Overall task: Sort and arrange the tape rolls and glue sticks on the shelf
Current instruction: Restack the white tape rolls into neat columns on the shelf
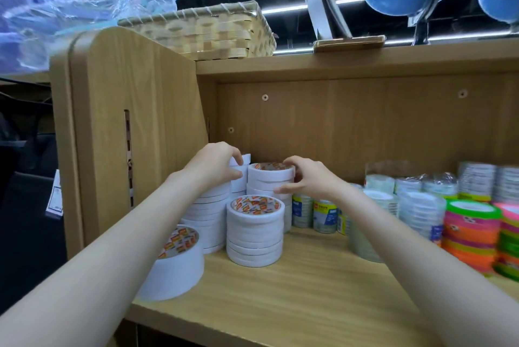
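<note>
White tape rolls stand in stacks at the left end of the wooden shelf (295, 290). My left hand (216, 166) grips the top rolls of the rear-left stack (238, 178) against the side panel. My right hand (306, 178) curls around the rear stack of white rolls (266, 178), fingers over its top edge and thumb on its side. A shorter stack with a red-orange printed core (254, 231) stands in front. One wide white roll (175, 262) leans near the shelf's front-left edge. No glue sticks can be made out.
Clear tape rolls (421, 211) and blue-labelled rolls (323, 214) fill the middle back. Stacks of neon green, pink and orange tape (471, 234) stand at the right. A woven basket (213, 29) and plastic bags (56, 17) lie on top of the unit.
</note>
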